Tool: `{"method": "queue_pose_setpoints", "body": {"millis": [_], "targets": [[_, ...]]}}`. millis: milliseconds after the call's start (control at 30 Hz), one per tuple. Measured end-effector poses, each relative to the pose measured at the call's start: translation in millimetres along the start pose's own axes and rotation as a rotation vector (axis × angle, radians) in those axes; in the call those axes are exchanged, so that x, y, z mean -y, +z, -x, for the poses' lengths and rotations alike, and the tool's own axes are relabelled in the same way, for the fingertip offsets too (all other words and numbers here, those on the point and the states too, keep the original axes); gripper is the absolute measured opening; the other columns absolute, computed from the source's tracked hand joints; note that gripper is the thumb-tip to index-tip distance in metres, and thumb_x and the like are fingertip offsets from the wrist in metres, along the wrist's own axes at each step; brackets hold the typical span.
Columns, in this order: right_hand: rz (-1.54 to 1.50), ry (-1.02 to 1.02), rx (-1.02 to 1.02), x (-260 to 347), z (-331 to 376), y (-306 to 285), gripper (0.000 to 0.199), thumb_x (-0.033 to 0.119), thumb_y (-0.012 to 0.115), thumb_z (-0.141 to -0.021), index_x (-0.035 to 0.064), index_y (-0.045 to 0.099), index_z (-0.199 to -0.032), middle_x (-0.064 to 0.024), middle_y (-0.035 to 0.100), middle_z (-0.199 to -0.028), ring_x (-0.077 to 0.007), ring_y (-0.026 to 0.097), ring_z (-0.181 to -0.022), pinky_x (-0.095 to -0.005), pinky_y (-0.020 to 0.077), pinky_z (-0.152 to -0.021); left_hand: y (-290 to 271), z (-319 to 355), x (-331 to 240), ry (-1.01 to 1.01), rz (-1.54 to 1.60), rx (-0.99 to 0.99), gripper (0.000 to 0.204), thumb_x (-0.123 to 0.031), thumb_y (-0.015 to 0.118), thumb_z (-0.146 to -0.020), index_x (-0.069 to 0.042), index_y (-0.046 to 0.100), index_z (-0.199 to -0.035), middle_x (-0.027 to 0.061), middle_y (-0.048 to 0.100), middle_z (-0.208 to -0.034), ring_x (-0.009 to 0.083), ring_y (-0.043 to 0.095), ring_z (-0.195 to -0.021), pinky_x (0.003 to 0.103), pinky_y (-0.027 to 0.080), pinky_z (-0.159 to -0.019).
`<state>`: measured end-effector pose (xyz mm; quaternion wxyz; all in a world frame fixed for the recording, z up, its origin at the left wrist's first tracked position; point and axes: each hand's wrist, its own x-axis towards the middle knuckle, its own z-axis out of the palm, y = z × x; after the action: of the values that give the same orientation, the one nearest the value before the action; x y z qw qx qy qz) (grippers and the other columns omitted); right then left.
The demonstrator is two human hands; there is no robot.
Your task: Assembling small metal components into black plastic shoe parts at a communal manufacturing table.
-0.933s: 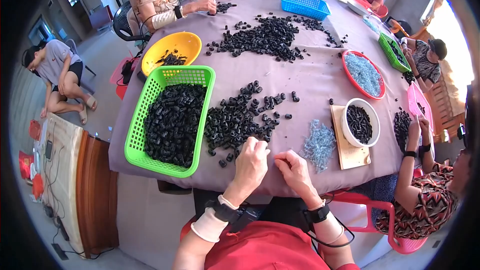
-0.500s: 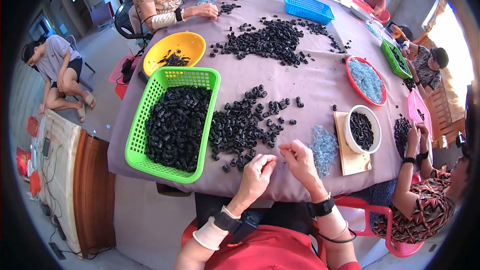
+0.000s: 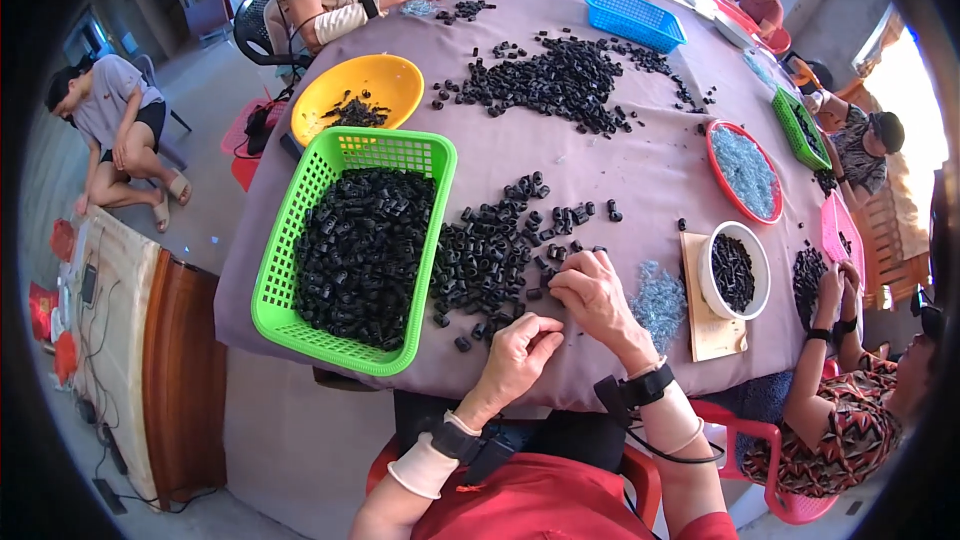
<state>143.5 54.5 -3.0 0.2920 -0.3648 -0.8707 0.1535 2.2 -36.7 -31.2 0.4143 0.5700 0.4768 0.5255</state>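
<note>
My left hand [image 3: 518,358] is closed in a pinch just above the front of the table; whatever lies between its fingertips is too small to make out. My right hand [image 3: 598,305] has its fingers bent and drawn together at the right edge of a loose pile of small black cylindrical pieces [image 3: 487,252]. Its fingertips touch or hover close to the pieces, and anything in them is hidden. Left of the pile stands a green plastic basket [image 3: 272,285] full of the same black pieces. Beside my right hand lies a heap of small translucent bluish pieces [image 3: 657,308].
A white bowl [image 3: 764,275] of thin black parts stands on a tan board [image 3: 722,340]. Beyond are a yellow bowl [image 3: 400,80], a blue basket [image 3: 635,18], a red-rimmed tray [image 3: 745,170] and a larger black heap [image 3: 555,80]. Other people sit around the table.
My right hand has moved away from beside my left hand, forward to the edge of the black pile. My left hand stays pinched, slightly lower in view. The view has shifted a little.
</note>
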Motion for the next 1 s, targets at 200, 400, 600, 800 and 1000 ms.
{"method": "queue_pose_setpoints", "body": {"millis": [200,400,600,800,1000], "targets": [[0.046,0.090,-0.087,-4,5,-5,0.011,0.004,0.064,-0.068,0.0070,0.063,-0.079,-0.0063,0.054,-0.084,-0.0264,0.049,-0.081,-0.0367,0.0411,-0.074,0,-2,-5,-0.003,0.018,0.013,0.011,-0.002,0.060,-0.083,0.000,0.061,-0.093,0.0010,0.056,-0.073,0.0048,0.048,-0.049,0.020,0.039,-0.044],[0.013,-0.030,-0.047,8,-26,16,0.013,0.004,0.064,-0.068,0.0086,0.063,-0.080,-0.0050,0.053,-0.084,-0.0259,0.048,-0.081,-0.0366,0.0402,-0.071,-1,0,-5,-0.051,0.103,0.061,0.013,0.002,0.057,-0.083,0.002,0.062,-0.095,0.0033,0.058,-0.079,0.0066,0.053,-0.052,0.021,0.043,-0.047],[0.148,-0.039,0.058,7,-39,27,0.012,0.009,0.063,-0.069,0.0099,0.064,-0.080,-0.0046,0.052,-0.081,-0.0248,0.047,-0.080,-0.0364,0.0382,-0.072,0,0,-8,-0.069,0.143,0.044,0.014,0.003,0.057,-0.082,0.002,0.062,-0.095,0.0045,0.059,-0.083,0.0077,0.057,-0.056,0.021,0.046,-0.051],[0.196,-0.057,0.072,6,-37,24,0.010,0.011,0.064,-0.069,0.0102,0.064,-0.080,-0.0054,0.052,-0.078,-0.0243,0.049,-0.080,-0.0368,0.0380,-0.072,0,0,-9,-0.154,0.181,0.036,0.014,0.003,0.060,-0.080,0.003,0.061,-0.094,0.0035,0.058,-0.084,0.0076,0.058,-0.058,0.021,0.047,-0.051],[-0.156,0.326,-0.097,19,-4,-26,0.012,0.004,0.061,-0.074,0.0039,0.062,-0.086,-0.0106,0.058,-0.076,-0.0252,0.058,-0.065,-0.0341,0.0465,-0.060,2,0,-6,-0.128,0.111,0.064,0.014,0.002,0.064,-0.077,0.003,0.060,-0.091,0.0029,0.057,-0.084,0.0080,0.059,-0.059,0.021,0.049,-0.051]]}}
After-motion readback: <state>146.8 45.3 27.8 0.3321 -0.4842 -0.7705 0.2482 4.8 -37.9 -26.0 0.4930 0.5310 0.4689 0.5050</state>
